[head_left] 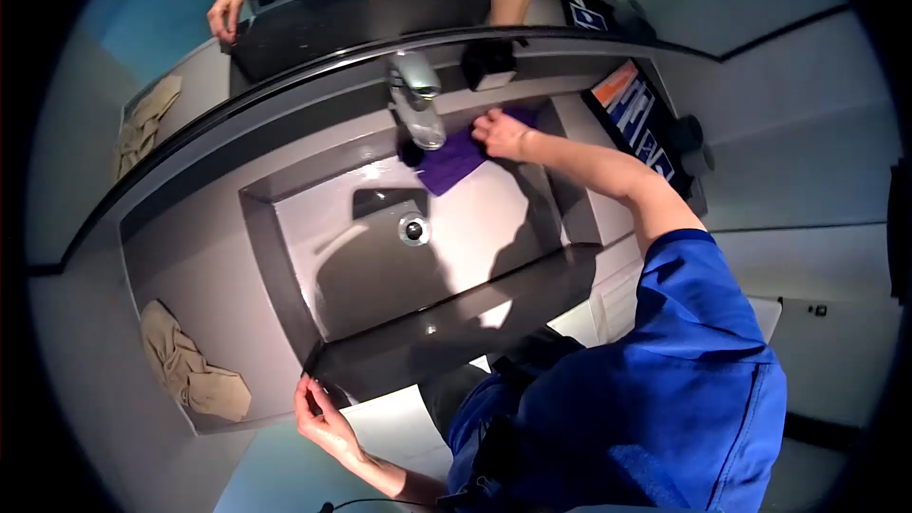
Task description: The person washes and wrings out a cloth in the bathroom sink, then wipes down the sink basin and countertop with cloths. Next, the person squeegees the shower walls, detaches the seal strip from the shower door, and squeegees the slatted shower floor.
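Note:
My right hand (505, 136) is closed on a purple cloth (450, 161), which lies against the back right part of the grey sink basin (484, 218), just right of the chrome faucet (416, 100). Part of the cloth is hidden under the fingers. My left hand (326, 420) is at the front left corner of the sink, its fingertips at the dark front edge (446, 337). Its fingers are partly bent and hold nothing that I can see. The round drain (414, 229) shows in the basin floor.
A beige cloth (190, 369) lies on the counter at the left. A small dark box (489, 65) stands behind the basin. On the right are a tray with printed packets (635, 114) and a dark cup (686, 135). A mirror (361, 19) runs along the back.

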A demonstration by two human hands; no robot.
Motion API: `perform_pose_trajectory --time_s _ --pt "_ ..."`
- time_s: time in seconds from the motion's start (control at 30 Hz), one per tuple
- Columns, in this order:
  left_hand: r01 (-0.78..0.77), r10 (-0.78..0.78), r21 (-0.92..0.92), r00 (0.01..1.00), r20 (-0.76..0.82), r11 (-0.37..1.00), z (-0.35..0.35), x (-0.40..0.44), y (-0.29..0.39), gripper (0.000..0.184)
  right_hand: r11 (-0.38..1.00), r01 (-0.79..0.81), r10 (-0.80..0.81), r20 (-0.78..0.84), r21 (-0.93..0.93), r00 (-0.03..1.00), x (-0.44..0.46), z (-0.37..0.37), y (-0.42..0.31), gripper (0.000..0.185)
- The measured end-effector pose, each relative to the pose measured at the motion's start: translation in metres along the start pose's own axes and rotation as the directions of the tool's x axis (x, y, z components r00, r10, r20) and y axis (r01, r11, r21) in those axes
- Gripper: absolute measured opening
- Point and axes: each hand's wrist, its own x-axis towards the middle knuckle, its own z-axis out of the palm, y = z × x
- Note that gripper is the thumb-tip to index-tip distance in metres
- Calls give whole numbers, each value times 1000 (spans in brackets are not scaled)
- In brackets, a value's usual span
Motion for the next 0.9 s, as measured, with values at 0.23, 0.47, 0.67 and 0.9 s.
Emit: perform_pose_trajectory --time_s 0.23,0.47,0.67,0.9 --pt "-146 137 131 988 76 981 32 0 46 23 878 -382 288 319 289 903 -77 8 10 23" --pt "-2 3 -22 1000 23 1000 33 -41 37 22 592 -215 -160 375 776 913 -132 26 -121 28" --pt "-17 29 -129 996 90 991 59 -43 59 22 -15 263 -142 -262 965 955 -45 -4 -183 38" --pt "-637 447 76 615 650 767 87 25 61 36 221 367 60 -388 904 920 -68 -216 -176 43"
